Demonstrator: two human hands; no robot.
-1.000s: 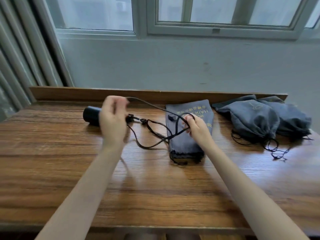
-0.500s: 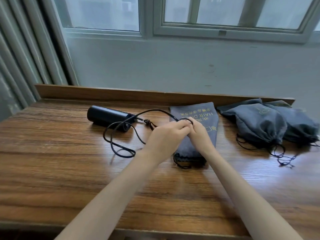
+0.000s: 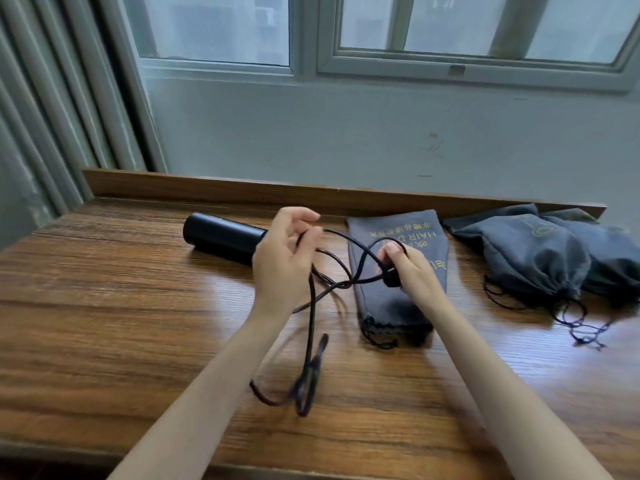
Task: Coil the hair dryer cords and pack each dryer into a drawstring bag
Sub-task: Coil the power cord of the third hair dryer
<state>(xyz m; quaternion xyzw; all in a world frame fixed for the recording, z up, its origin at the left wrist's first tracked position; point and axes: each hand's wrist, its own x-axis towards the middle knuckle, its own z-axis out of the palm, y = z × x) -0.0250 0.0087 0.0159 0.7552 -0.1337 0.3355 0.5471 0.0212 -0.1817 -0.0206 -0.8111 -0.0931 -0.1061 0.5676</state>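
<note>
Bags [image 3: 530, 261] sit in a pair at your far right, both bulging, with their mouths drawn tight and their strings trailing over the table [image 3: 104, 323] towards you. What fills them is hidden. A third bag, the flat bag [image 3: 394, 271], lies between those two and the hair dryer [image 3: 221, 239]. It has gold lettering on its far half and its gathered mouth faces you. It lies limp and shows no bulge.

The hair dryer is a black cylinder lying on its side near the table's back rail [image 3: 207, 188]. Its long axis runs left to right, and its round left end points to your left. Its right end is covered by your left hand [image 3: 284, 261].

Your hands are apart, and the cord [image 3: 310, 327] links them. Your left hand is raised just right of the dryer's body, with its fingers curled around the cord. Your right hand [image 3: 412, 271] is over the flat bag, pinching a loop of cord and a small dark piece; what that piece is cannot be made out. From the left hand, a long blurred loop of cord drops towards the near edge of the table.
</note>
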